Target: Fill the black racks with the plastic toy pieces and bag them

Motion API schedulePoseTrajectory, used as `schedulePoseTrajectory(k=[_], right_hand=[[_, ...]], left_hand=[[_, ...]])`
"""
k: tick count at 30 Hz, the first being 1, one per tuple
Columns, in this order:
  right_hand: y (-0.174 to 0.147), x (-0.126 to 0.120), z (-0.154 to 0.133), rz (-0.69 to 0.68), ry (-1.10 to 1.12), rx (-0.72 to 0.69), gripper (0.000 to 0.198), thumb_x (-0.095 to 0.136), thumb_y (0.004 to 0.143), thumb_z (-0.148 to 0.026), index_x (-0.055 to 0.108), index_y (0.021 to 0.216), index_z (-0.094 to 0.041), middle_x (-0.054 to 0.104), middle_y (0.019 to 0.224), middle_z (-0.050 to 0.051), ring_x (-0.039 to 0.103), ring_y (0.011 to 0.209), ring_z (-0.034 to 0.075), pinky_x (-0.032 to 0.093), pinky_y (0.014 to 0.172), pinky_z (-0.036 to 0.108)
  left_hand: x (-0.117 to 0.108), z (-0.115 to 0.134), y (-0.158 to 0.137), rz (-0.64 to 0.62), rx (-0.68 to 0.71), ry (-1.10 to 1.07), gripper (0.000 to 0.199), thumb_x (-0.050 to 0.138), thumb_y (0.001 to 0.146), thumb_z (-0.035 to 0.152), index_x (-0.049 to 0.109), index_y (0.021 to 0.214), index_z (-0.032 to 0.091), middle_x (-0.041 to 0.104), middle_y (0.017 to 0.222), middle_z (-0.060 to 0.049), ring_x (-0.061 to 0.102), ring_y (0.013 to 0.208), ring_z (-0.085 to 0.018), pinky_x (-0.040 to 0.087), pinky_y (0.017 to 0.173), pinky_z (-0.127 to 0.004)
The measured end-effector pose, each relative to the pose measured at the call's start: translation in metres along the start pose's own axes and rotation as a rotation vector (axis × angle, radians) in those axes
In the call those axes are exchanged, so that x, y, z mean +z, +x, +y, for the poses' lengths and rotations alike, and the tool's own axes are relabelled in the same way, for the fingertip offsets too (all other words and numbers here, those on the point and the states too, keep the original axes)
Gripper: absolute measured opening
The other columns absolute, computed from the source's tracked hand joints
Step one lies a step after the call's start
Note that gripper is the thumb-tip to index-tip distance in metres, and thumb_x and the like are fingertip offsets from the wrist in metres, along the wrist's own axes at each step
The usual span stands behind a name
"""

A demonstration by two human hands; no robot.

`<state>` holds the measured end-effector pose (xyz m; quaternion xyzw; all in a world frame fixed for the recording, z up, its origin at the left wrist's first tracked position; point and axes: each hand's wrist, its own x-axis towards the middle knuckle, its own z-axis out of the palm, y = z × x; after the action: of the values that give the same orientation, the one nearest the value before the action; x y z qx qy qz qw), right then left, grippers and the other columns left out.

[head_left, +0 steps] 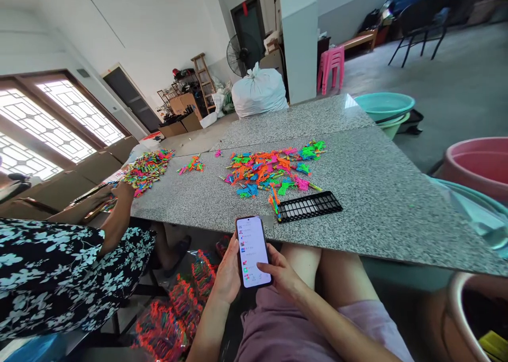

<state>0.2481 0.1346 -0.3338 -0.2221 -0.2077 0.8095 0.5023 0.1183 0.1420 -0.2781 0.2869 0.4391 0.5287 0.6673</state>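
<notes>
A smartphone (253, 253) with a lit white screen showing a list is held upright over my lap, just in front of the table edge. My left hand (229, 269) wraps its left side. My right hand (281, 271) grips the right side, its thumb over the lower screen. Beyond the phone, a black plastic grid rack (309, 207) lies on the speckled table, with a few coloured pieces standing in its left end. Behind that rack spreads a pile of small bright plastic pieces (270, 169), looking like toy pistols in orange, green, blue and pink.
A person in a floral top (71, 267) works at the left by a heap of colourful pieces (148, 171). Filled clear bags (178, 304) sit on the floor beside my left arm. Basins (383, 105) and a pink tub (476, 161) stand right. A white sack (260, 92) is behind.
</notes>
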Motion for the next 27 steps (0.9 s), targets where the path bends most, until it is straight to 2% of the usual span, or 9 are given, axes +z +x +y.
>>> schedulePoseTrajectory(k=[9, 15, 18, 27], right_hand=[[0.0024, 0.0012, 0.0015, 0.023, 0.02, 0.005, 0.065, 0.09, 0.054, -0.037, 0.058, 0.108, -0.022, 0.072, 0.102, 0.004, 0.069, 0.085, 0.022, 0.054, 0.077, 0.037], [0.0031, 0.0006, -0.0002, 0.105, 0.027, 0.059, 0.056, 0.083, 0.064, -0.055, 0.059, 0.101, -0.021, 0.071, 0.094, 0.003, 0.069, 0.085, 0.021, 0.054, 0.074, 0.034], [0.0017, 0.0016, -0.0013, 0.081, 0.019, 0.057, 0.054, 0.083, 0.066, -0.052, 0.059, 0.104, -0.022, 0.071, 0.097, 0.004, 0.068, 0.086, 0.021, 0.054, 0.074, 0.035], [0.0011, -0.0026, 0.0006, -0.009, -0.011, -0.012, 0.056, 0.086, 0.058, -0.028, 0.058, 0.106, -0.022, 0.071, 0.101, 0.003, 0.067, 0.092, 0.023, 0.051, 0.086, 0.039]], left_hand=[[-0.0029, -0.001, 0.0005, 0.02, -0.015, 0.005, 0.058, 0.075, 0.078, 0.047, 0.059, 0.129, 0.024, 0.065, 0.128, -0.005, 0.058, 0.121, -0.025, 0.044, 0.104, -0.036], [0.0017, 0.0005, -0.0003, 0.005, 0.005, -0.009, 0.059, 0.074, 0.08, 0.042, 0.057, 0.132, 0.022, 0.063, 0.131, -0.006, 0.056, 0.125, -0.026, 0.042, 0.108, -0.039], [0.0021, 0.0002, 0.0001, 0.011, 0.004, -0.011, 0.061, 0.074, 0.08, 0.043, 0.056, 0.133, 0.022, 0.063, 0.131, -0.006, 0.056, 0.125, -0.027, 0.043, 0.107, -0.04], [0.0011, 0.0008, 0.0, 0.023, -0.013, 0.006, 0.056, 0.072, 0.081, 0.043, 0.056, 0.131, 0.023, 0.061, 0.135, -0.007, 0.056, 0.125, -0.027, 0.044, 0.106, -0.04]])
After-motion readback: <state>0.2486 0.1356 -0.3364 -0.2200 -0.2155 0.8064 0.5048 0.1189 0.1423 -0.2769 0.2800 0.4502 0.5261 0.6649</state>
